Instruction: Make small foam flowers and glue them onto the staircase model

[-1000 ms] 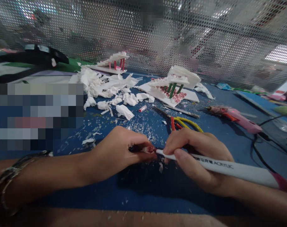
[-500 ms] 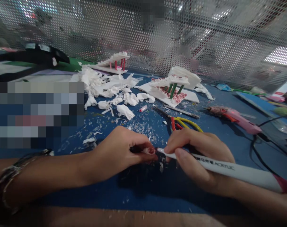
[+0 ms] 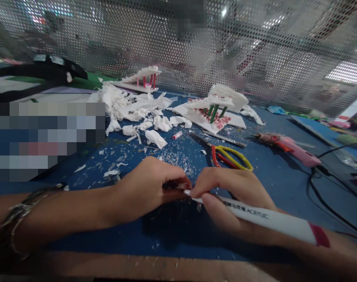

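Note:
My right hand (image 3: 234, 203) grips a white acrylic marker (image 3: 272, 218) with a dark red band at its rear end. The marker's tip points left and meets the fingers of my left hand (image 3: 154, 188). Those fingers are pinched around a small whitish piece with dark red colouring (image 3: 182, 186), mostly hidden by the fingers and the marker tip. Just beyond my right hand lie scissors (image 3: 229, 156) with red and yellow handles. A small clear and pink cap (image 3: 177, 135) rests on the blue tabletop (image 3: 107, 235) ahead of both hands.
Torn white paper (image 3: 131, 105) is heaped at the back left. Behind stand two small white stair models, one with red posts (image 3: 149, 78), one with green posts (image 3: 215, 111). A metal tool (image 3: 223, 138) and a corded pink glue gun (image 3: 298, 149) lie right. Perforated metal (image 3: 154, 39) closes the back.
My right hand has moved left with the marker, bringing its tip to the piece in my left hand. More of the scissors' handles now shows. My left hand has barely moved.

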The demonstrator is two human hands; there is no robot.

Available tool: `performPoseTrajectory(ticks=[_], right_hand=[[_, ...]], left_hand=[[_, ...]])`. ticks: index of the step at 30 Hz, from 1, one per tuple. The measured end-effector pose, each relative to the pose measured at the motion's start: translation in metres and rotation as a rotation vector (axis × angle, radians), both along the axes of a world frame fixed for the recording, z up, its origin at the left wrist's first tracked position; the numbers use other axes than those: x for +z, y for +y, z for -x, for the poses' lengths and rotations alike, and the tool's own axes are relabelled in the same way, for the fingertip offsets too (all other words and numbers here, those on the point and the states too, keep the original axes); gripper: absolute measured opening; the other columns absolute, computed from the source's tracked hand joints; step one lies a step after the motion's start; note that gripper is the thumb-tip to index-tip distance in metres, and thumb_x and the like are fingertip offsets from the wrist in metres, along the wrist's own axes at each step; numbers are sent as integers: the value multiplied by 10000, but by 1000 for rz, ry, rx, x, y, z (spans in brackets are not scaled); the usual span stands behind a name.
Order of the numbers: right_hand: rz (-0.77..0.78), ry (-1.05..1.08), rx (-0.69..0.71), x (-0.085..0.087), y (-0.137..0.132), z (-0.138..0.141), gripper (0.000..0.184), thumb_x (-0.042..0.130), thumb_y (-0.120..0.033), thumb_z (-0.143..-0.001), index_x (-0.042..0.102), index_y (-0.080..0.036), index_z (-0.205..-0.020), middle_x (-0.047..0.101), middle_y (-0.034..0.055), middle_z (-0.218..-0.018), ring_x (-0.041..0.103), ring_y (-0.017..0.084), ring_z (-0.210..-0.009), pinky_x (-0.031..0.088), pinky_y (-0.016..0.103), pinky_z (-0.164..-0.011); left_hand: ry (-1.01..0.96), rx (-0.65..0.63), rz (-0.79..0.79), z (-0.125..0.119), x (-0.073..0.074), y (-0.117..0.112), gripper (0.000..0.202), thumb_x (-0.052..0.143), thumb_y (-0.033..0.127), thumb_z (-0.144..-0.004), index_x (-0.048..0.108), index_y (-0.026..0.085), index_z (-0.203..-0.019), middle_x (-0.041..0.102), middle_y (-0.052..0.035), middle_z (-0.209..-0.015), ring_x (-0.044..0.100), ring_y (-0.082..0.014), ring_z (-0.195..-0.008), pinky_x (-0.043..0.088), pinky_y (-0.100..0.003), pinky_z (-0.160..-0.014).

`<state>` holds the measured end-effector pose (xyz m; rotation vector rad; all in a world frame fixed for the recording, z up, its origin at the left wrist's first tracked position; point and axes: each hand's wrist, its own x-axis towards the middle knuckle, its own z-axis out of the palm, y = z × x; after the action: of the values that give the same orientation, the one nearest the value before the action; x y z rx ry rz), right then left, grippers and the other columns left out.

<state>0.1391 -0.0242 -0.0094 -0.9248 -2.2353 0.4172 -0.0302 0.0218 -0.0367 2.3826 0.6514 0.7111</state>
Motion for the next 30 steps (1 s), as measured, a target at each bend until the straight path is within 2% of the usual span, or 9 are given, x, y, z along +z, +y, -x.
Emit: performPoseTrajectory(ticks=[4,8,12,15,19,22,27,30], right_hand=[[-43,-30,-33,3,-1,1,162,409,-44,-647,510,-169,-664,563,-24,-553,511,44,-478,415,129,-475],[-57,-38,-6,3,0,1,168,400,-50,-655,501,-182,-681,567,-18,-569,526,57,-500,429,144,-488],[-74,-74,-56,4,0,1,181,390,-46,-652,495,-193,-670,558,-23,-544,505,58,-466,417,147,-458],[-80,-59,-21,4,1,1,165,399,-57,-664,495,-191,-675,564,-22,-557,514,57,-483,421,144,-475],[-93,-37,-60,2,1,0,173,393,-46,-660,504,-178,-673,553,-25,-550,491,44,-461,402,130,-456],[-93,-33,-20,2,1,0,148,408,-63,-670,505,-174,-687,568,-16,-565,512,48,-485,419,129,-482],[-114,-61,-50,3,1,1,157,402,-55,-661,513,-166,-678,577,-1,-554,517,53,-476,418,130,-466],[-112,-46,-20,2,1,1,148,408,-58,-665,521,-153,-684,582,9,-565,524,57,-491,427,140,-484]], left_hand=[[0,24,12,0,0,-1,104,585,188,-706,602,139,-616,540,65,-482,453,-29,-424,298,-94,-416],[22,28,16,-1,1,-1,134,576,221,-717,604,140,-615,542,58,-486,454,-37,-429,301,-106,-416],[26,28,40,-1,2,-1,141,570,223,-721,605,141,-612,521,67,-465,436,-32,-412,294,-106,-406],[21,31,36,-1,3,-1,133,588,215,-707,608,138,-600,522,69,-463,443,-29,-421,294,-101,-410],[14,30,36,-1,2,-2,137,584,208,-709,611,132,-599,512,70,-449,440,-27,-415,286,-98,-399],[17,24,39,-1,2,-2,134,583,212,-709,616,133,-606,529,63,-461,444,-33,-417,297,-104,-406],[25,31,41,-1,3,-1,114,583,198,-710,613,142,-616,548,68,-475,467,-29,-429,307,-92,-420],[24,34,36,-2,3,-1,118,583,198,-709,611,137,-612,553,64,-479,471,-30,-436,310,-90,-425]])
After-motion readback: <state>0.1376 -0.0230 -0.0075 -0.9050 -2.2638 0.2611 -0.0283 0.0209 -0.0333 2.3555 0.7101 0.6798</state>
